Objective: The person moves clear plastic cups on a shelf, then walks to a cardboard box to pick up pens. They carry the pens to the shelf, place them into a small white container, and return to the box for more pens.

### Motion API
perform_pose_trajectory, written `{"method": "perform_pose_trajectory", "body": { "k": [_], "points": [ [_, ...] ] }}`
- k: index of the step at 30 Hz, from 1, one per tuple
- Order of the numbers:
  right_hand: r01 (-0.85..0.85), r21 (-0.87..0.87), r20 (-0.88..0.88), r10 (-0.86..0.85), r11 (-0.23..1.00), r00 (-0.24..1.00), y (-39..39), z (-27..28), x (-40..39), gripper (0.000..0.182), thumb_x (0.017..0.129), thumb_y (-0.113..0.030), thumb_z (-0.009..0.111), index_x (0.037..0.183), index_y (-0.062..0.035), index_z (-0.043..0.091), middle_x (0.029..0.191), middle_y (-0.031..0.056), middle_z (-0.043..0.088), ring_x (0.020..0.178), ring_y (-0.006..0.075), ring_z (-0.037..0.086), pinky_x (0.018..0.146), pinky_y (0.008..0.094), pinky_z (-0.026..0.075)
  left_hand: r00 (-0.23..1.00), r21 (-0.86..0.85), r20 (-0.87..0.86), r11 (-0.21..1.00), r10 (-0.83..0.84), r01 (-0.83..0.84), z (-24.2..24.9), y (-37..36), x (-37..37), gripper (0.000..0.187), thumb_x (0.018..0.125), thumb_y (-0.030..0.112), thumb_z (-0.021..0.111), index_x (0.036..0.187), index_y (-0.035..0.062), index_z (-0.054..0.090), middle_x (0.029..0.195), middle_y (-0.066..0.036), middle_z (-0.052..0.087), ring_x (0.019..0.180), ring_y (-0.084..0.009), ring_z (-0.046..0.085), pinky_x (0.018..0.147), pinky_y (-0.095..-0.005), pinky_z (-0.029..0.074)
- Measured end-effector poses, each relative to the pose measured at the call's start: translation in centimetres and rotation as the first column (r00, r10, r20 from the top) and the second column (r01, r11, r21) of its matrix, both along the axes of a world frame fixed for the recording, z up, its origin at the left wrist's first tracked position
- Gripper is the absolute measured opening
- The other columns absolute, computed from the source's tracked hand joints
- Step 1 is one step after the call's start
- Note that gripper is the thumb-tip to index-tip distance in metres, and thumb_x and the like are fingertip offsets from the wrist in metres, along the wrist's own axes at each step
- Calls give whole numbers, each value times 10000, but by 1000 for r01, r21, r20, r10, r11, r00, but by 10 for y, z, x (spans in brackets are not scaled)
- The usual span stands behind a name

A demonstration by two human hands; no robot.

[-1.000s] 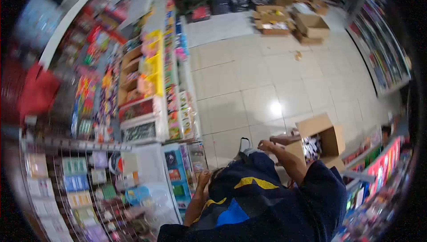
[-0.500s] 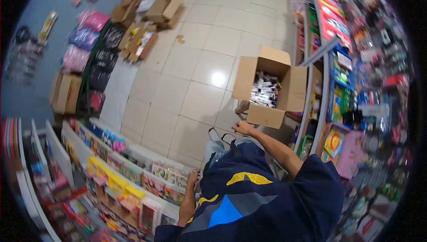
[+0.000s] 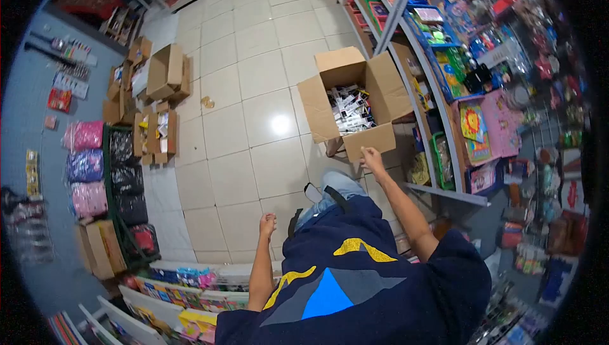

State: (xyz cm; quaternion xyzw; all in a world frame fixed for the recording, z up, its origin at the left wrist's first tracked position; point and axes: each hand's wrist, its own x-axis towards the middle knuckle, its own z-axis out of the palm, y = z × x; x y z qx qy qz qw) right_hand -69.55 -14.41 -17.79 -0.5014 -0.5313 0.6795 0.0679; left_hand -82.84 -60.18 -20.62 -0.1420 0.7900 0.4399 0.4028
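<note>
An open cardboard box (image 3: 383, 94) stands front right with its flaps spread, raised on a support that is mostly hidden. Inside lie many small, slim packages (image 3: 353, 109), mostly white and dark; what they contain cannot be made out. My right hand (image 3: 372, 158) is at the box's near flap (image 3: 371, 142), fingers bent together and overlapping its lower edge. Whether they pinch the flap or something small is not clear. Over the floor, left of my legs, my left hand (image 3: 268, 224) hangs with its fingers curled in and no object showing.
Metal-edged shelves (image 3: 438, 117) with toys and trays run close along the right. More cardboard boxes (image 3: 166, 72) sit along the left, near a green rack (image 3: 113, 199) of wrapped bundles. A book display (image 3: 190, 291) stands behind on the left. Tiled floor (image 3: 222, 129) lies between.
The view has turned and shifted toward the box. My right hand has come up from below the near flap to its edge. My left hand is now away from the book display, over the floor.
</note>
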Motion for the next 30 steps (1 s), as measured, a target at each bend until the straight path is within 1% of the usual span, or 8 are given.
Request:
{"method": "perform_pose_trajectory", "body": {
  "k": [5, 8, 15, 20, 24, 27, 28, 30],
  "points": [
    [253, -36, 85, -249, 967, 965, 10, -4, -14, 421, 873, -423, 628, 1058, -70, 495, 897, 36, 564, 705, 82, 559, 550, 247, 489, 915, -55, -221, 941, -338, 334, -20, 43, -68, 305, 865, 278, 611, 1063, 46, 594, 959, -94, 643, 886, -178, 600, 758, -309, 491],
    [288, -50, 127, -280, 956, 952, 19, -2, -27, 488, 839, -483, 645, 1031, -63, 488, 886, 33, 549, 723, 99, 562, 561, 263, 498, 857, 15, -303, 897, -417, 442, 14, 100, -108, 292, 879, 263, 599, 1054, 30, 594, 978, -117, 647, 924, -200, 603, 840, -324, 473],
    [235, 177, 384, -287, 956, 878, 40, -35, -64, 614, 785, -515, 663, 1092, -4, 517, 924, 136, 604, 863, 214, 607, 715, 342, 504, 620, 92, -515, 682, -591, 726, 82, 263, -181, 300, 894, 286, 608, 1051, 31, 603, 976, -100, 648, 851, -173, 608, 761, -299, 493],
    [271, 358, 336, -394, 894, 855, 36, -36, -78, 533, 827, -381, 594, 1158, 29, 510, 1095, 242, 608, 1023, 387, 582, 876, 416, 447, 605, 68, -271, 612, -749, 788, 94, 374, -219, 419, 880, 381, 613, 1083, 23, 534, 954, -105, 637, 841, -175, 615, 729, -338, 519],
    [309, 279, 374, -400, 909, 837, 30, -45, -77, 513, 855, -378, 558, 1192, -5, 458, 1095, 235, 605, 1032, 400, 572, 858, 457, 449, 727, 1, 70, 728, -684, 685, 103, 446, -214, 639, 778, 480, 699, 1131, 24, 425, 874, -139, 613, 719, -196, 601, 621, -368, 537],
    [303, 332, 283, -401, 893, 871, 29, -57, -71, 541, 852, -395, 564, 1213, -10, 442, 1130, 230, 597, 1067, 394, 557, 870, 466, 438, 611, -71, 120, 607, -783, 792, 61, 476, -216, 751, 739, 512, 716, 1174, 34, 335, 912, -139, 591, 734, -213, 605, 620, -417, 548],
    [237, 466, 322, -412, 853, 852, 27, -53, -70, 487, 873, -410, 541, 1121, 9, 524, 1015, 216, 649, 905, 343, 644, 789, 430, 494, 505, 34, 221, 524, -834, 851, 19, 477, -231, 680, 775, 425, 707, 1172, 44, 307, 966, -146, 579, 755, -223, 610, 638, -438, 561],
    [103, 56, 437, -117, 993, 892, 49, 7, -68, 421, 890, -375, 531, 960, 38, 580, 844, 200, 662, 717, 292, 659, 645, 380, 518, 550, 108, 159, 569, -820, 816, 11, 478, -222, 608, 795, 355, 697, 1152, 42, 317, 955, -148, 578, 754, -229, 613, 642, -445, 568]
  ]
}}
